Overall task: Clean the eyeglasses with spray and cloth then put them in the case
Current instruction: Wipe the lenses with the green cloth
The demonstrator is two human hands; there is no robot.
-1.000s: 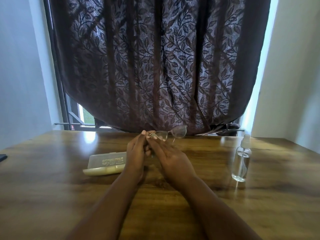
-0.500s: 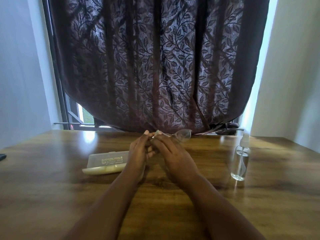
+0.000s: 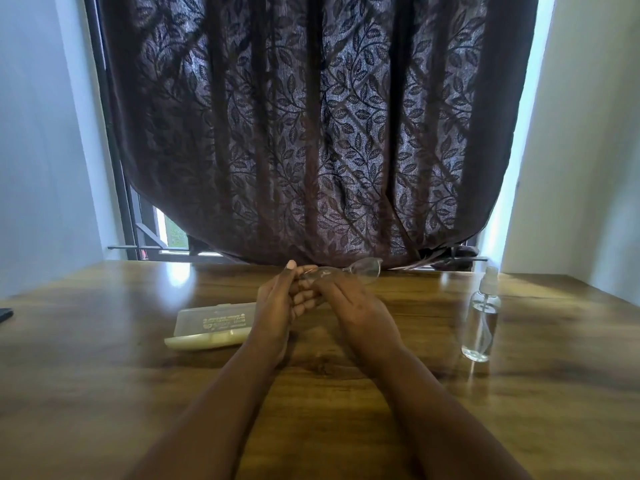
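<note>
Table (image 3: pixel 104 393): wooden, glossy, brown grain; window light reflected at the far left.

Eyeglasses (image 3: pixel 363 270): thin metal frame, clear lenses, held above the far middle of the table. One lens sticks out to the right past the fingers; the other is mostly covered by both hands.

Left hand (image 3: pixel 277 306): raised on edge, thumb up, fingers curled around the left end of the eyeglasses.

Right hand (image 3: pixel 353 306): palm down, fingers pinched on the frame beside the left hand. A pale scrap between the fingertips may be a cloth, but the view is too blurred to say.

Case (image 3: pixel 211 325): pale, oblong, lid down, printed label on top. It lies on the table just left of the left hand, partly hidden behind the wrist.

Spray bottle (image 3: pixel 481 323): clear, upright, white nozzle, with liquid inside. It stands on the table well right of the hands, untouched.

Curtain (image 3: pixel 311 133): dark brown, leaf pattern, hanging behind the table.
</note>
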